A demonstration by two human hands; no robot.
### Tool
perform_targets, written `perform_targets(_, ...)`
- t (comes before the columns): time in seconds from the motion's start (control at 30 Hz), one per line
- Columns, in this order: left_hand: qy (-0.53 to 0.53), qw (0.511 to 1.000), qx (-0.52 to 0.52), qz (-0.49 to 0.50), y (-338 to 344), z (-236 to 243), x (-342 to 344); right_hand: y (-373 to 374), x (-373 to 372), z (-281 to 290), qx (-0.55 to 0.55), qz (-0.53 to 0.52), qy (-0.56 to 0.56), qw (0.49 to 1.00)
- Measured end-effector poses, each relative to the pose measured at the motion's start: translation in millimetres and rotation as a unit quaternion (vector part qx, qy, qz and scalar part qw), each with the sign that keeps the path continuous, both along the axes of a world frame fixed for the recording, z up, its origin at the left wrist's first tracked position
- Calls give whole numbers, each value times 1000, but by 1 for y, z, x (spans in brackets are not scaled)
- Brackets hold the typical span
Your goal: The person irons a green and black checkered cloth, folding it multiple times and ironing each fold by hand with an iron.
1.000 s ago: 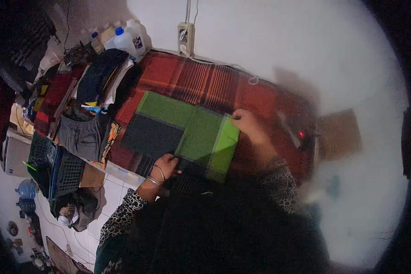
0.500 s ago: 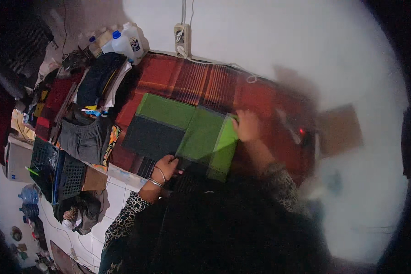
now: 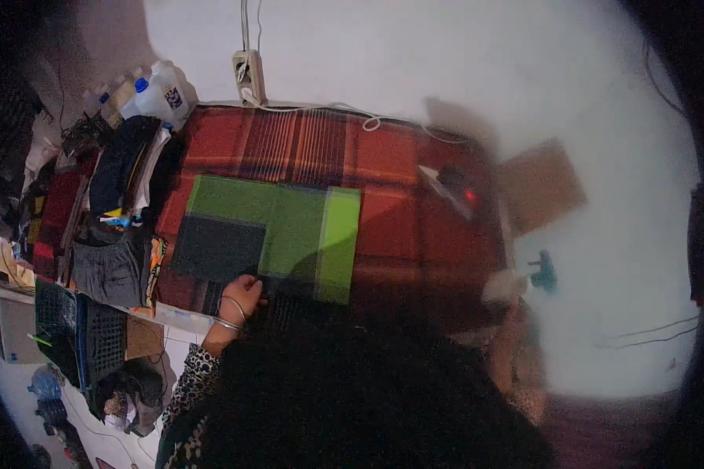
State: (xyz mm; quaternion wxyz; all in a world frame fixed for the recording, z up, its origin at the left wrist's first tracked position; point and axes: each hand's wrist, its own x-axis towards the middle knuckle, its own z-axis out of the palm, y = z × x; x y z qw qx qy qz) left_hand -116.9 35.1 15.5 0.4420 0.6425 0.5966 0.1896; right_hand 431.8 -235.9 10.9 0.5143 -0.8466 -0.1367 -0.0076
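A folded cloth with green, dark grey and lime blocks (image 3: 293,227) lies flat on a red striped blanket (image 3: 403,258). My left hand (image 3: 242,299), with bangles at its wrist, is closed at the cloth's near edge, its thumb and fingers pinching there. Away from the cloth, my right hand (image 3: 513,316) is at the far right by a spray bottle (image 3: 505,287) with a pale body and teal head. Its fingers are dim and blurred, so their grip on the bottle is unclear. An iron (image 3: 455,180) with a red light rests on the blanket's right part.
Folded clothes (image 3: 121,168) and grey shorts (image 3: 105,266) are stacked at the left, with plastic jugs (image 3: 164,94) behind. A power strip (image 3: 248,78) hangs on the wall, its white cord along the blanket's back edge. Brown cardboard (image 3: 544,187) stands right; a dark basket (image 3: 102,328) sits lower left.
My right hand has left the cloth's right edge and moved right and nearer, to the spray bottle. The left hand stays at the near edge. The whole view has shifted.
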Motion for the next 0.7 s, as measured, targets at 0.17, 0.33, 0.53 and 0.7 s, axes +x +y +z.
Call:
perform_targets(0.17, 40, 999, 21, 11, -2, -4, -8, 23, 17, 76, -10, -40, -91, 995)
perform_targets(0.33, 37, 999, 14, 14, -2, -5, -8, 43, 52, 70, 95, 118, -56, 987)
perform_targets(0.53, 225, 972, 45, -52, 22, 43, 15, 67, 67, 38, 150, 203, -56, 966)
perform_targets(0.7, 232, 972, 32, -21, 27, 51, 23, 96, 41, 66, 53, 312, -125, 940)
